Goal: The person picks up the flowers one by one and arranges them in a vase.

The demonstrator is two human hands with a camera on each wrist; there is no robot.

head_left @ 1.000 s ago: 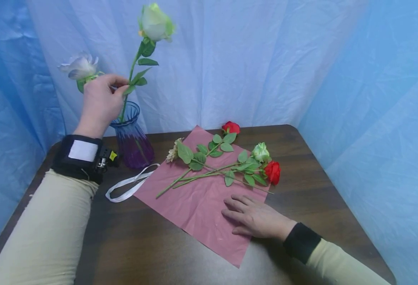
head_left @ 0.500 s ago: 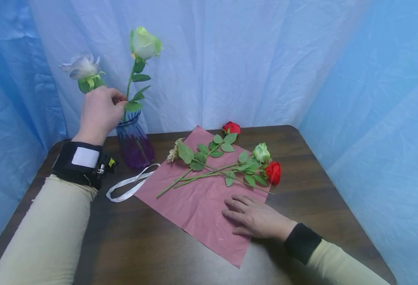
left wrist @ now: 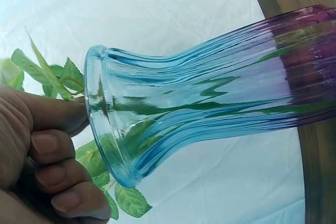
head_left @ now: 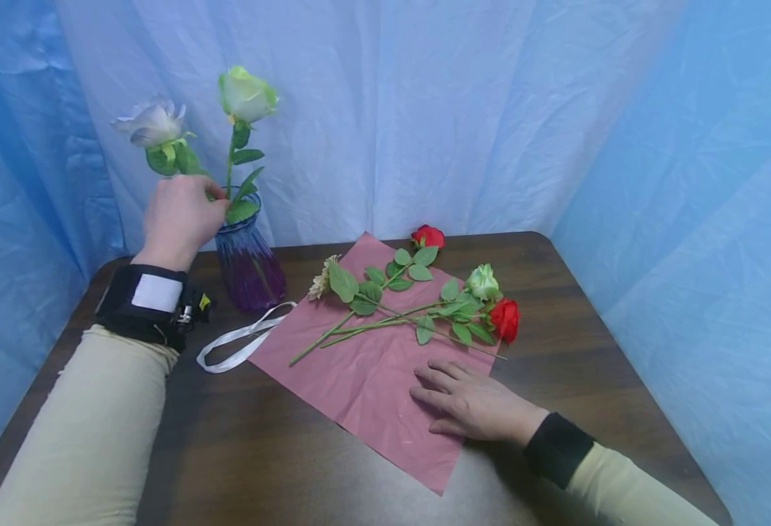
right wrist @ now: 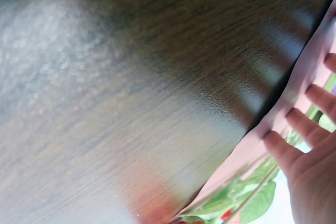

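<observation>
At the mouth of a blue-and-purple glass vase [head_left: 248, 263], my left hand [head_left: 181, 215] pinches the stem of a pale green-white rose [head_left: 247, 95]. The rose stands upright with its lower stem inside the vase, seen through the glass in the left wrist view [left wrist: 210, 93]. A whitish-lilac rose [head_left: 151, 124] leans left out of the same vase, its lower part behind my hand. My right hand [head_left: 471, 400] rests with spread fingers on a pink wrapping sheet [head_left: 359, 380], near its right edge.
Across the sheet lie two red roses [head_left: 505, 319], a green-white rose [head_left: 482, 282] and a cream flower [head_left: 321, 277], stems crossing. A looped white ribbon [head_left: 230, 358] lies between vase and sheet. Blue-white curtains [head_left: 464, 109] stand behind and beside the brown table [head_left: 253, 446].
My left hand has lowered the green-white rose, its stem sinking deeper into the vase and its bloom shifting left. My right hand has stayed in place.
</observation>
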